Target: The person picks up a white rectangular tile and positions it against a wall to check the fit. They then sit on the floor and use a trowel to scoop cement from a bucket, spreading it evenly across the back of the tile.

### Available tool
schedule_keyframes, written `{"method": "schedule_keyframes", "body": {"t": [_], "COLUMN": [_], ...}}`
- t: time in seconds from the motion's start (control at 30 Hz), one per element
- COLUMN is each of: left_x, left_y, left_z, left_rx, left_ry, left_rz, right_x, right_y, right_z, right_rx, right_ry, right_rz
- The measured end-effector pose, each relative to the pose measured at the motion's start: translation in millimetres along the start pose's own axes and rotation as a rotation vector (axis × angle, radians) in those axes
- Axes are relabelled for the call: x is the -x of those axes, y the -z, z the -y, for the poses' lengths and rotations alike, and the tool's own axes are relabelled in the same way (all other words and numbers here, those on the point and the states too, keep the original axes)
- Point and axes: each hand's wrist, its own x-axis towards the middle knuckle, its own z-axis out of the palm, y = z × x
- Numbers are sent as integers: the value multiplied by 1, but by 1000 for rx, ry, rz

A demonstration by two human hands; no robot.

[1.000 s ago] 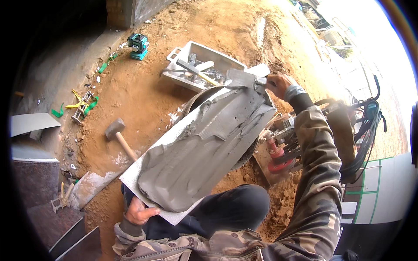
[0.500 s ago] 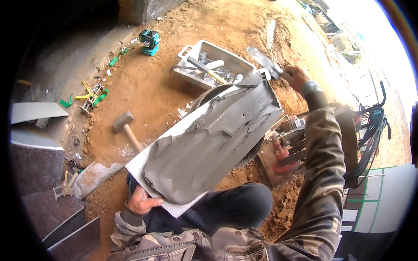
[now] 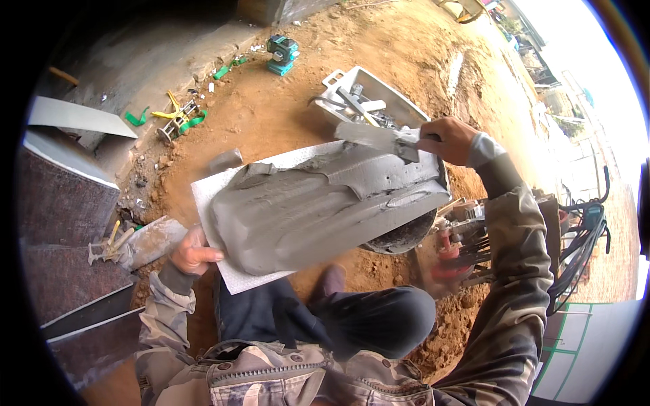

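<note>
A white tile (image 3: 202, 194) lies tilted in front of me, its upper face thickly coated with wet grey mortar (image 3: 298, 210). At its near left corner my left hand (image 3: 194, 252) grips the edge, thumb on top. My right hand (image 3: 447, 140) is closed round the handle of a trowel (image 3: 379, 139), whose mortar-smeared blade points left over the tile's far right part. Beneath the tile's right end shows part of a dark round bucket (image 3: 399, 233); the rest of it is hidden.
Past the tile stands a pale tub (image 3: 396, 95) with hand tools in it. A teal laser level (image 3: 281, 54) sits on the dirt. A hammer head (image 3: 225, 160) shows beside the tile. Boards (image 3: 64, 196) stack at left; red machinery (image 3: 450, 254) and black cables (image 3: 586, 230) lie right.
The trowel has swung from beyond the tile's far right corner to over the mortar. My left hand and the tile's near end have shifted left and up, and the view has turned somewhat.
</note>
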Motion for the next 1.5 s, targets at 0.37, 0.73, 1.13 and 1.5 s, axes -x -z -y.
{"method": "schedule_keyframes", "body": {"t": [0.37, 0.73, 1.13, 1.5], "left_x": [15, 19, 16, 18], "left_y": [1, 8, 39, 34], "left_z": [-2, 2, 28, 25], "left_rx": [22, 13, -11, -38], "left_ry": [-6, -16, -51, -133], "left_rz": [19, 2, -17, 131], "right_x": [-51, -56, -101, -70], "right_y": [-70, -41, -80, -94], "right_z": [-31, 9, 56, 177], "right_rx": [221, 208, 395, 325], "right_ry": [1, 51, -39, 185], "right_rz": [-277, -368, -365, -302]}}
